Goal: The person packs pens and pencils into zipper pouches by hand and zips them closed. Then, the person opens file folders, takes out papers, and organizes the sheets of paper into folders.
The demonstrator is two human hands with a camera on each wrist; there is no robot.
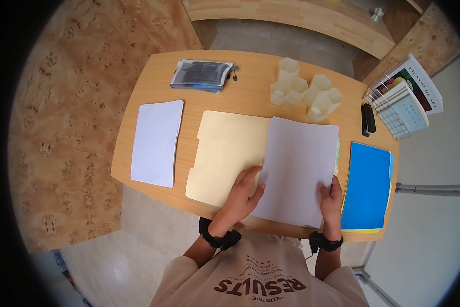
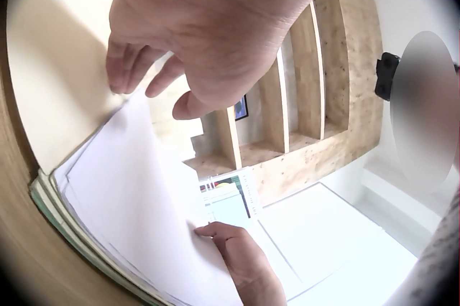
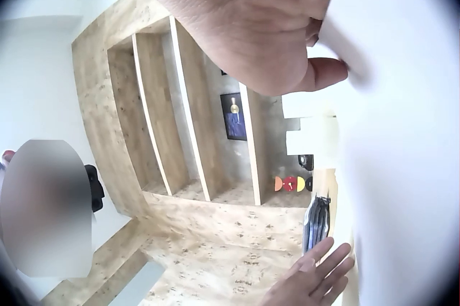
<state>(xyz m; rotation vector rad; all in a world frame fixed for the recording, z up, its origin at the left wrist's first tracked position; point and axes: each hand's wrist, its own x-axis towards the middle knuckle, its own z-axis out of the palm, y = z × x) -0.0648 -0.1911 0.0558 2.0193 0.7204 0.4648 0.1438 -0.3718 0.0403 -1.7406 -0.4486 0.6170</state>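
Observation:
A cream folder [image 1: 230,153] lies opened flat on the table, with white sheets of paper [image 1: 299,163] over its right half. My right hand [image 1: 331,198] pinches the right edge of the sheets, thumb on top and fingers under. In the right wrist view that thumb presses on the paper [image 3: 402,148]. My left hand [image 1: 244,193] is at the sheets' left edge, its fingertips by the folder's fold and its thumb apart from the fingers. Seen from the left wrist, the sheets [image 2: 136,198] lift and bend towards the right hand [image 2: 241,256]. Green-edged folders [image 2: 79,248] lie beneath.
Left on the table is a stack of white paper [image 1: 155,143]; behind it, a dark zip pouch [image 1: 201,75]. Hexagonal holders [image 1: 289,84] stand at the back. To the right are a blue folder [image 1: 367,187], a black stapler [image 1: 368,119] and a wire rack [image 1: 388,115] with books.

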